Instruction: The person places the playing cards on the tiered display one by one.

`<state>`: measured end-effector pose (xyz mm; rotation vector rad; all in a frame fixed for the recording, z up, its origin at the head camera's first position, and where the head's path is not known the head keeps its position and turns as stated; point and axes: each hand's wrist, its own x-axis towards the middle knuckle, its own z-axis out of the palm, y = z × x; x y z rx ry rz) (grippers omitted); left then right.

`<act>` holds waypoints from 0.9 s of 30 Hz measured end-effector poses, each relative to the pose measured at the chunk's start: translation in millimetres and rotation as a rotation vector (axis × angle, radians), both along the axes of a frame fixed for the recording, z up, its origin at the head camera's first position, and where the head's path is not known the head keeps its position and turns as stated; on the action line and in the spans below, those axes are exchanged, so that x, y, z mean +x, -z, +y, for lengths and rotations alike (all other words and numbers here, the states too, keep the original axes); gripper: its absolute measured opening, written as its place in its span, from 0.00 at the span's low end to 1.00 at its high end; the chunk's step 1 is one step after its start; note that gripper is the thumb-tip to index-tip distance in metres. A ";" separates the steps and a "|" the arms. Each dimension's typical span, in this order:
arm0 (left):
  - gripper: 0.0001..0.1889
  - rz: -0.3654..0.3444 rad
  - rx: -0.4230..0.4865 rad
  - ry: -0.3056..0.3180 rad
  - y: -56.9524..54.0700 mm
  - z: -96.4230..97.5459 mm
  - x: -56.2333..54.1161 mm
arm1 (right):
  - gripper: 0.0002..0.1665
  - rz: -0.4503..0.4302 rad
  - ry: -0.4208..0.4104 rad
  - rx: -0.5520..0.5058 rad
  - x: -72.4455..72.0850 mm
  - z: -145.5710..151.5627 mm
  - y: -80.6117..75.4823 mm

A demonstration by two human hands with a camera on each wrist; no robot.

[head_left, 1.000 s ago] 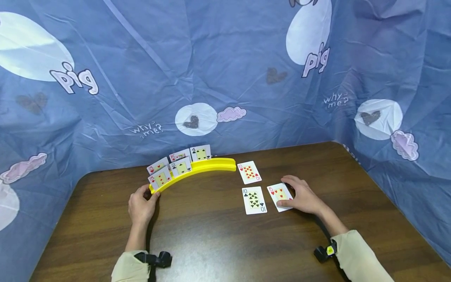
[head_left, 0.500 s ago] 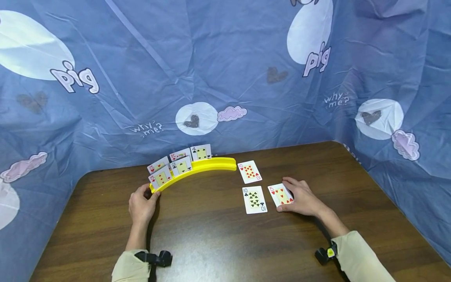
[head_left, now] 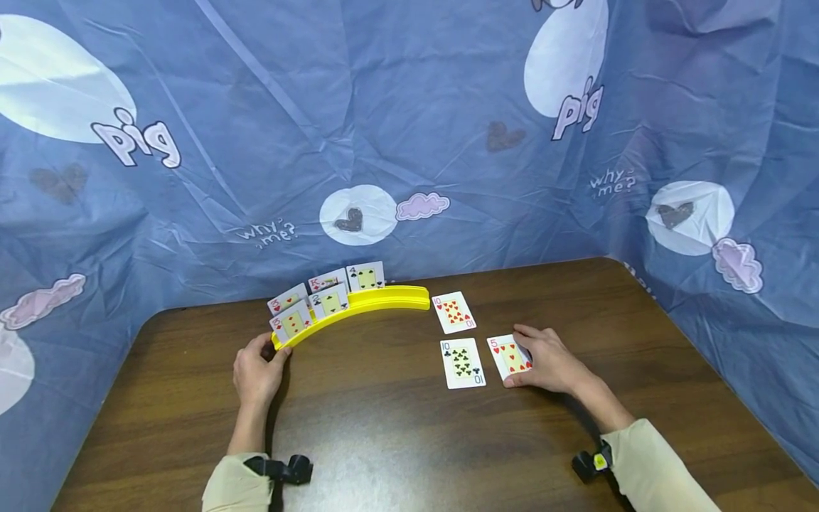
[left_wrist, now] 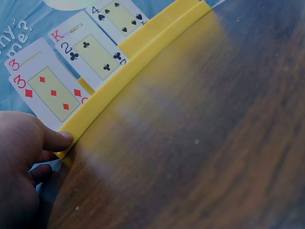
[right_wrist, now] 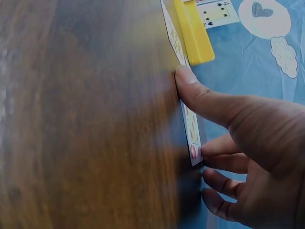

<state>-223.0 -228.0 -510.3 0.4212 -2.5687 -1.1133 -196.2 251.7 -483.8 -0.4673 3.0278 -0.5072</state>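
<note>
My left hand [head_left: 257, 373] pinches the left end of a curved yellow card holder [head_left: 393, 299], thumb on its front in the left wrist view. Standing in the holder are a three of diamonds [left_wrist: 53, 93], a two of clubs [left_wrist: 93, 55] and a four of spades [left_wrist: 121, 18]. Behind the front row show another red three [head_left: 286, 299] and a red king [head_left: 326, 281]. On the right, my right hand [head_left: 555, 363] holds a five of hearts [head_left: 510, 354] by its edges, thumb at the near edge and fingertips at the far one.
A ten of clubs [head_left: 462, 363] lies face up just left of the five, with a ten of hearts [head_left: 453, 313] beyond it by the holder's right end. Behind the brown wooden table [head_left: 384, 434] hangs a blue printed cloth [head_left: 409, 128].
My right thumb has slid off the five's face to its near edge, uncovering more of the card. My left hand and the holder have stayed put.
</note>
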 end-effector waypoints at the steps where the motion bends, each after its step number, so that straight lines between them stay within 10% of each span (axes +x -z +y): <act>1: 0.20 0.001 0.000 0.000 -0.1 0.1 0.2 | 0.57 0.002 0.002 0.004 0.1 -0.3 -0.2; 27: 0.19 -0.002 -0.008 0.001 1.0 -0.9 0.9 | 0.42 0.084 -0.025 -0.011 -5.5 -7.8 -4.4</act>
